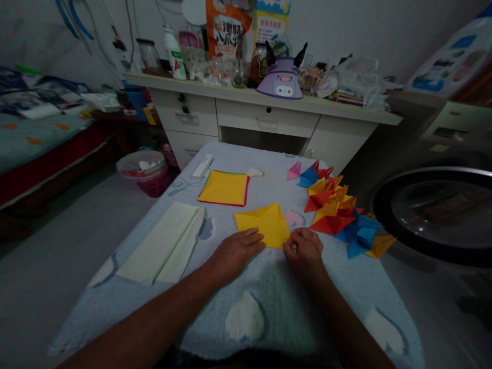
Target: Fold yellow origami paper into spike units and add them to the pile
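Observation:
A yellow paper square (265,224), partly folded, lies on the blue cloth-covered table (269,302). My left hand (235,251) rests flat with its fingers stretched onto the sheet's near left edge. Curled into a pinch, my right hand (305,250) presses the sheet's near right corner. To the right sits a heap of folded paper pieces (338,207) in red, yellow, orange and blue. A stack of flat paper sheets (224,188), yellow on top, lies further back.
A folded pale cloth (165,243) lies at the table's left. Behind stands a cluttered white desk (269,115) with drawers. A pink bin (145,171) sits on the floor, a bed (34,138) at left, a round dark drum (438,210) at right.

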`<state>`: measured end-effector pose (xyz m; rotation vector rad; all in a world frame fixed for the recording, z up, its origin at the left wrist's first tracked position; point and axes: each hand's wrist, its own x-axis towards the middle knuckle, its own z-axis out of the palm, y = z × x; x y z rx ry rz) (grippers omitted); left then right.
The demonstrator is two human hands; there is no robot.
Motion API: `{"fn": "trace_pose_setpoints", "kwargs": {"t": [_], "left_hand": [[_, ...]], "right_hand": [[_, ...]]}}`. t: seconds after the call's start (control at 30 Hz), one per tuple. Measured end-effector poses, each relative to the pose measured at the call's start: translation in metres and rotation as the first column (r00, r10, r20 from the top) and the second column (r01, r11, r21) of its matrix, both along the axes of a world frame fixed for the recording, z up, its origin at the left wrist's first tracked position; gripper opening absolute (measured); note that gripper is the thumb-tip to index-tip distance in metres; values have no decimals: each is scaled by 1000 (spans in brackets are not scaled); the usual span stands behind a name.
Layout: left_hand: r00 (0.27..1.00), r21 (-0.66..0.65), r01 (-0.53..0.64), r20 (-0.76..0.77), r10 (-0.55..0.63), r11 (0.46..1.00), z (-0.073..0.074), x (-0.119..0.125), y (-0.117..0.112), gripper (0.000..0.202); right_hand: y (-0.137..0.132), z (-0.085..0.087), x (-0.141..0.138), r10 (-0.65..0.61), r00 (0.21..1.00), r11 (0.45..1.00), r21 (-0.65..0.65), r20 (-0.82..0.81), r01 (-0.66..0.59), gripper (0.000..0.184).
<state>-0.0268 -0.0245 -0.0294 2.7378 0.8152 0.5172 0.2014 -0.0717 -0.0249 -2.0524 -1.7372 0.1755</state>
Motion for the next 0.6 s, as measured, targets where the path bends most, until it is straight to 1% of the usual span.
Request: {"fn": "trace_pose_setpoints", "kwargs": {"t": [0.1, 0.3, 0.4, 0.6], "left_hand": [[1000, 4, -19, 7, 19, 1000, -2, 0, 1, 35], [1000, 20, -17, 21, 17, 1000, -8, -1, 1, 34], [1000, 23, -22, 13, 22, 999, -7, 0, 1, 34], [999, 30, -26, -33, 27, 999, -5, 0, 1, 34]], "right_hand": [[1, -1, 1, 8, 1000, 1000, 6, 2, -8, 10], [1, -3, 2, 17, 1000, 1000, 20, 5, -17, 11], [1, -3, 2, 5, 1000, 1000, 29, -5, -4, 11], [1, -2, 2, 16, 1000, 1000, 8, -20, -15, 12]]}}
